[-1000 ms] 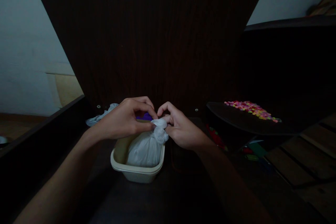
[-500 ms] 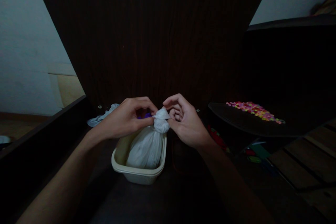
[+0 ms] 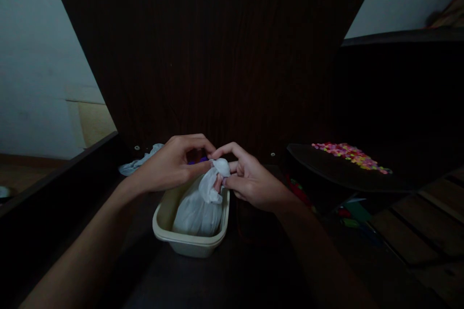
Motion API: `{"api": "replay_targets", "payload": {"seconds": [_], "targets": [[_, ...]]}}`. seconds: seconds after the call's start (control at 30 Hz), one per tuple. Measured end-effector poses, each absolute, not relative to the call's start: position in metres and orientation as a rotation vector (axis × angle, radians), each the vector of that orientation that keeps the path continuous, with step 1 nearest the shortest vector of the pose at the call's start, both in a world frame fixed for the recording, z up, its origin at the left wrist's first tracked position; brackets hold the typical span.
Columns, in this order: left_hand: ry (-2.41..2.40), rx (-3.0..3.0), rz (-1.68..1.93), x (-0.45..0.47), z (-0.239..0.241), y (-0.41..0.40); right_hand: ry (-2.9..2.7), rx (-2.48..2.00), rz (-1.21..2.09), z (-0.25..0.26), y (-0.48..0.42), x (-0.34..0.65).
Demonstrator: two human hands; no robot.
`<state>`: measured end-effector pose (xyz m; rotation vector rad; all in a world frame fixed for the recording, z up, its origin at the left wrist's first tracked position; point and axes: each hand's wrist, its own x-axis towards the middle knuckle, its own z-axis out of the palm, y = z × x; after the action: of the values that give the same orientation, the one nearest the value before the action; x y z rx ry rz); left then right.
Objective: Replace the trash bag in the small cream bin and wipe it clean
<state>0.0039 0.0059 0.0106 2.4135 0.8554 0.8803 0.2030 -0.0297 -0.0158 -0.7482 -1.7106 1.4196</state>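
Observation:
A white plastic bag (image 3: 197,212) sits in a cream rectangular container (image 3: 190,240), its gathered top raised between both hands. My left hand (image 3: 184,161) pinches the bag's top from the left, thumb and fingertips closed on it. From the right, my right hand (image 3: 248,176) grips the same twisted part, with a finger poking through a loop of the plastic. What the bag holds is hidden. Something purple (image 3: 199,159) shows partly behind my left hand.
A crumpled pale bag (image 3: 139,161) lies behind my left forearm. On a dark corner shelf (image 3: 319,169) to the right is a heap of small colourful pieces (image 3: 351,156). A dark wooden panel (image 3: 217,58) rises behind the container. Red and green items (image 3: 350,217) lie lower right.
My right hand has shifted slightly left and down at the bag's top. The knotted top has loosened into an open loop with a finger in it. My left hand stays nearly in place.

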Motion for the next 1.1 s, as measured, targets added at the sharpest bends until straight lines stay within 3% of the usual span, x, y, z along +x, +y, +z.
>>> {"api": "replay_targets", "payload": {"seconds": [0.23, 0.4, 0.53, 0.7, 1.1], "targets": [[0.814, 2.212, 0.748, 0.004, 0.01, 0.007, -1.637, -0.882, 1.012, -0.016, -0.025, 0.207], [0.711, 1.981, 0.864, 0.011, 0.002, 0.01, -1.701, -1.047, 0.512, -0.024, -0.017, 0.21], [0.715, 1.779, 0.966, 0.014, -0.004, 0.014, -1.806, -1.081, 0.313, -0.027, -0.013, 0.212], [0.765, 1.759, 0.997, 0.015, -0.007, 0.018, -1.856, -1.08, 0.211, -0.026, -0.011, 0.216], [0.885, 2.252, 1.025, 0.02, -0.005, 0.013, -2.222, -0.889, 0.327, -0.015, -0.025, 0.221]]}}
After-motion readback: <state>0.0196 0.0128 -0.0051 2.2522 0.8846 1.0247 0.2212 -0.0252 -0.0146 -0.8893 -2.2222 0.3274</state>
